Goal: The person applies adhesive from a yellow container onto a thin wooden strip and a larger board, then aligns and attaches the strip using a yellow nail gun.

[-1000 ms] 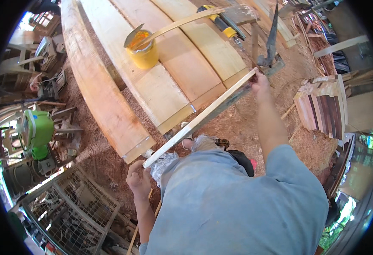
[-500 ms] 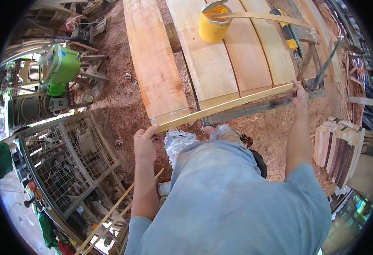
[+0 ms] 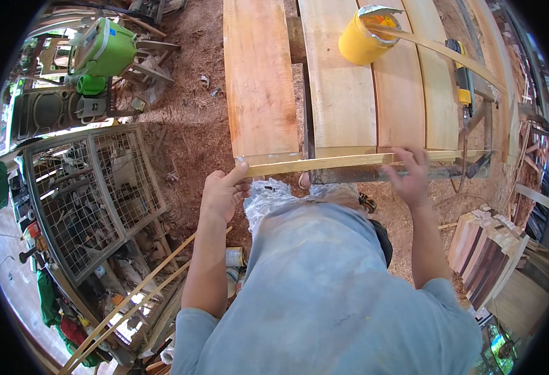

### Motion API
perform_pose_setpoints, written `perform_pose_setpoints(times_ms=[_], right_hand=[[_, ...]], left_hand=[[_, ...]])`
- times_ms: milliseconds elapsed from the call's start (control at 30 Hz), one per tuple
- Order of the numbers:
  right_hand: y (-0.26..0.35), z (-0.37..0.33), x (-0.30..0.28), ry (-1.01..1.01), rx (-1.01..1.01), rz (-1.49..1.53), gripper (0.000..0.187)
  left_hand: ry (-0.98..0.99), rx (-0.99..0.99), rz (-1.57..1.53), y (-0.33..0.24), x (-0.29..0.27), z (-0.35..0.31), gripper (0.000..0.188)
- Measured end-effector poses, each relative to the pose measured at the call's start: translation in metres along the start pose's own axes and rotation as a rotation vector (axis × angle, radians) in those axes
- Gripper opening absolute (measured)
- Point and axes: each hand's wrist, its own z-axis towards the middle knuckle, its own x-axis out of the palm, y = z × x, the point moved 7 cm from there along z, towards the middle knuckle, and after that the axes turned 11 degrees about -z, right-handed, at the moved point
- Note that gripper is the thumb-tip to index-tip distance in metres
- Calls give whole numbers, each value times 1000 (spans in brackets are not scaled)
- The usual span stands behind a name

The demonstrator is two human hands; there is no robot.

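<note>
Right hand (image 3: 410,180) is sliding inward, fingers spread; left hand (image 3: 220,195) is pinching a thin yellowish wooden strip (image 3: 324,164), one-ended grip risking twist.

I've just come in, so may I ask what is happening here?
A person holds a thin wooden strip by one end in the left hand; it runs along the near ends of several boards. The right hand, open, is farther along it; contact is unclear. A yellow tub with a stick in it stands on the boards.
</note>
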Motion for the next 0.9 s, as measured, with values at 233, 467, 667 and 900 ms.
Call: perform_pose_setpoints(times_ms=[233,467,667,900], right_hand=[[10,3,32,151,-94,245,33],[22,11,29,178,-70,300,27],[27,9,41,239,-75,294,28],[36,12,40,208,-41,345,26]], left_hand=[[-70,42,-33,10,-5,2,35],[-60,113,23,-2,-14,4,33],[-91,135,126,1,-25,16,31],[-229,275,480,-21,-29,7,29]])
